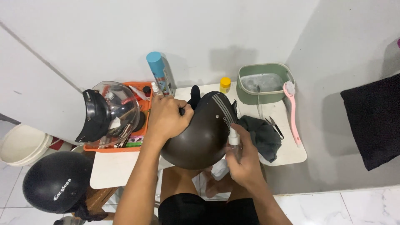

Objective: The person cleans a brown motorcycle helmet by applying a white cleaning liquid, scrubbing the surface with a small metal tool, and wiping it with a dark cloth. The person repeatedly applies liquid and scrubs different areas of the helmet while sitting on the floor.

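A dark brown helmet [200,133] with pale stripes sits tilted in front of me, over the edge of a small white table [112,168]. My left hand [166,118] grips its left upper rim. My right hand [246,160] holds a small clear spray bottle [233,141] with its nozzle right against the helmet's right side. My bare knees show below the helmet.
A clear visor with a black peak [109,111] lies on an orange tray [111,148] of small items. A blue-capped spray can [160,73], yellow-capped bottle [225,84], green basin [264,82], pink brush [292,111], dark cloth [262,135] and scissors [275,126] are nearby. A black helmet [56,181] and white bucket [21,145] stand at left.
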